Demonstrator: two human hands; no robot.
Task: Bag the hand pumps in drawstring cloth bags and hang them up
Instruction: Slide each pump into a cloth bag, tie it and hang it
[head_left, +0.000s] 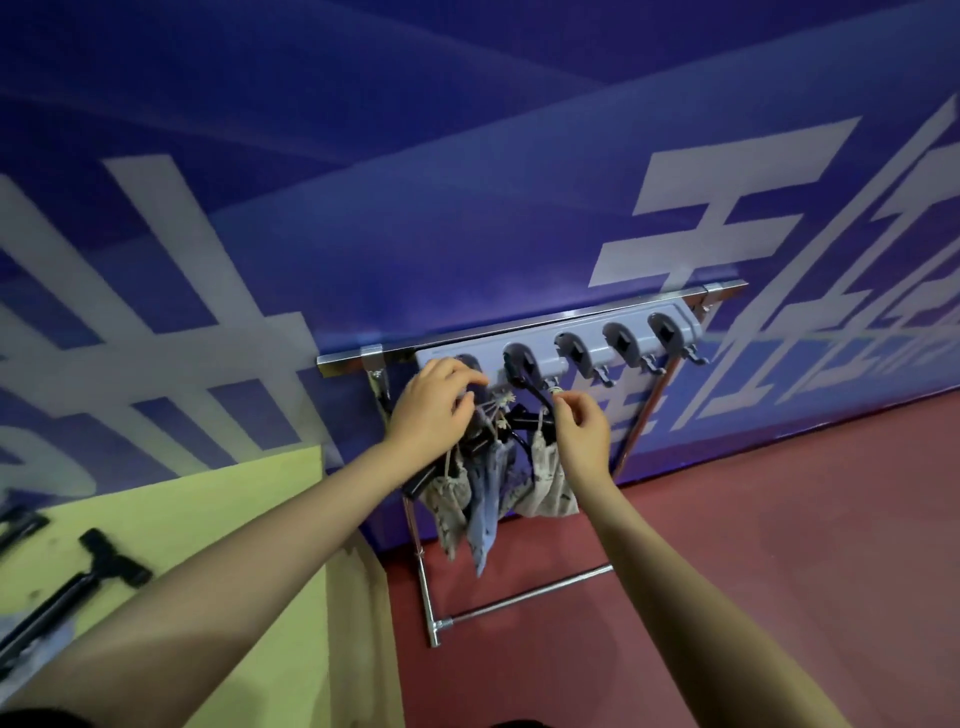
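**Hanging bagged pumps on the grey wall rack**

Looking down along two bare forearms reaching forward to a rack.

Nearest, down and to the left of the left hand (434, 410): yellow table (218, 525), with a black hand pump (78, 577) lying unbagged on it, well apart from both hands.

Ahead, between and just below the hands: three drawstring cloth bags hanging in a cluster. Patterned beige bag (449, 501) under the left wrist, blue-grey bag (485, 514) in the middle, pale bag (545, 491) below the right hand (579, 431). Black pump handles poking out of the bag mouths.

Left hand: fingers curled over the knotted cords at the bag tops, apparently gripping them. Right hand: thumb and forefinger pinching a cord loop (555, 391) just above the hand, at a small hook.

Beyond the fingertips: grey hook rack (561, 345) fixed to a metal rail, several clips and hooks to the right unused. Behind it, blue banner wall (363, 208); red floor (727, 519) below right.

To do well: probably best to spread the loop wide, seat it fully over the hook, steady the cluster with the left, release only once the weight hangs true. Risk of tangling cords among neighbouring bags.
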